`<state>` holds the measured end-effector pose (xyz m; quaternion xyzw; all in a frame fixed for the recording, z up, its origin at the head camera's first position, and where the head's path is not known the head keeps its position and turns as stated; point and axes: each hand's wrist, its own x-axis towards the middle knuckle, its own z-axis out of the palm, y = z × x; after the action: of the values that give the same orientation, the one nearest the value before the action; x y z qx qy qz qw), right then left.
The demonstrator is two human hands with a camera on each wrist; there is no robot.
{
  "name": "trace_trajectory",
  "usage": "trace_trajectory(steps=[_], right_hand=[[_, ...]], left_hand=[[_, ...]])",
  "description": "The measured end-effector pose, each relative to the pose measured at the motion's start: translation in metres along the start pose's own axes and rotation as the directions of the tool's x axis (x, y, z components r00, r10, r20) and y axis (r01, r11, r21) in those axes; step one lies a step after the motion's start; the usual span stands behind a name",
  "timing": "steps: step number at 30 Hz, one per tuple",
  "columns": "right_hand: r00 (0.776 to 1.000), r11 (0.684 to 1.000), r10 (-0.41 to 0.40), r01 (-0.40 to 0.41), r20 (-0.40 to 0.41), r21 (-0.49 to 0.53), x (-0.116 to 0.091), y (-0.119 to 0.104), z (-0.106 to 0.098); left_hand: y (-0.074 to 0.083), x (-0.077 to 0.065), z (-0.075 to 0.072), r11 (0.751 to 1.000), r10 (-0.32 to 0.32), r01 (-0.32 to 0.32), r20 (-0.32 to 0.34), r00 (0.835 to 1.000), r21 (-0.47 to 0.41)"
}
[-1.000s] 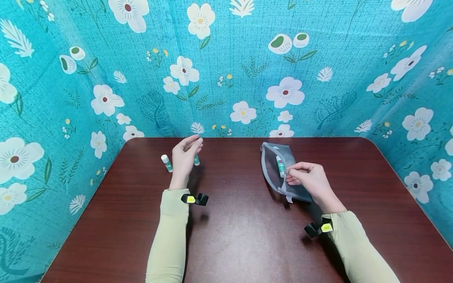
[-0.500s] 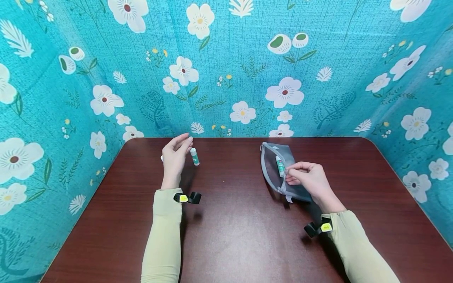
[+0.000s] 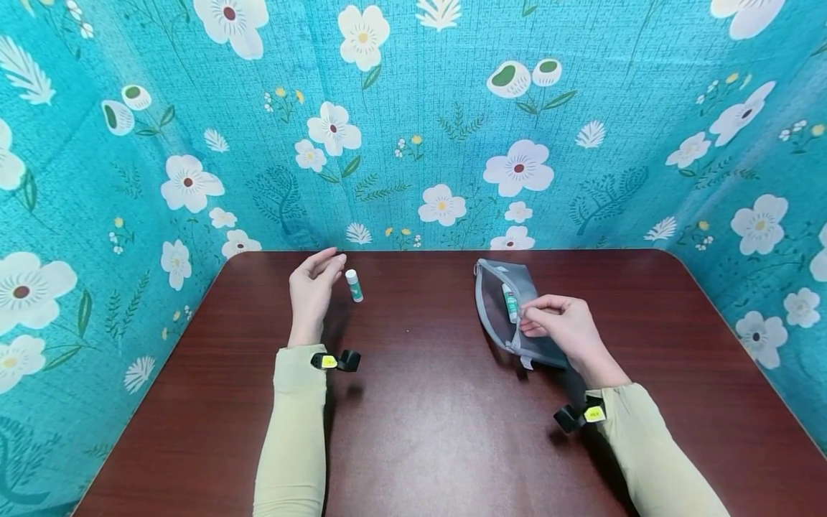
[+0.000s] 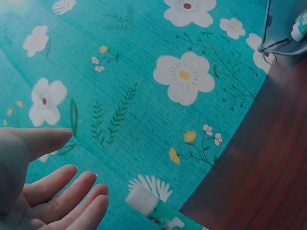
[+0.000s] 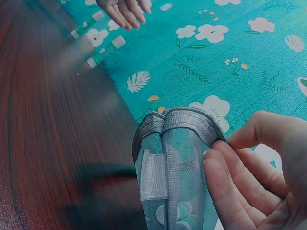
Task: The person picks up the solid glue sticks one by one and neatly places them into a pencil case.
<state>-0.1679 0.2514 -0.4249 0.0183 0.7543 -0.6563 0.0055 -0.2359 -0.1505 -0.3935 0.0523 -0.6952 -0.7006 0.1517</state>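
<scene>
My left hand [image 3: 312, 289] hovers near the table's far edge, fingers relaxed and apart from the thumb in the left wrist view, holding nothing. Just right of it a white-capped green glue stick [image 3: 354, 286] stands upright. A second glue stick [image 5: 88, 25], hidden by the hand in the head view, shows in the right wrist view. With thumb and fingers my right hand [image 3: 563, 327] pinches the rim of a grey mesh zip pouch [image 3: 543, 352], whose mouth gapes. Inside the pouch lies another glue stick [image 3: 510, 304].
A dark red-brown wooden table [image 3: 413, 416] carries everything. Behind it and at both sides hangs a turquoise flowered cloth [image 3: 400, 108]. A zipper pull ring [image 4: 270, 58] hangs at the pouch's far corner.
My left hand has moved left, uncovering the right-hand glue stick and covering the left-hand one in the head view. My right hand and the pouch stay in place.
</scene>
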Motion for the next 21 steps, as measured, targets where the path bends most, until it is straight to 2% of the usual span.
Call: trace_trajectory(steps=[21], right_hand=[[1.0,1.0,0.015,-0.015,-0.004,-0.01,-0.001,-0.001,0.0]], left_hand=[[-0.035,0.006,-0.005,0.986,-0.087,0.085,0.013,0.996,0.145]])
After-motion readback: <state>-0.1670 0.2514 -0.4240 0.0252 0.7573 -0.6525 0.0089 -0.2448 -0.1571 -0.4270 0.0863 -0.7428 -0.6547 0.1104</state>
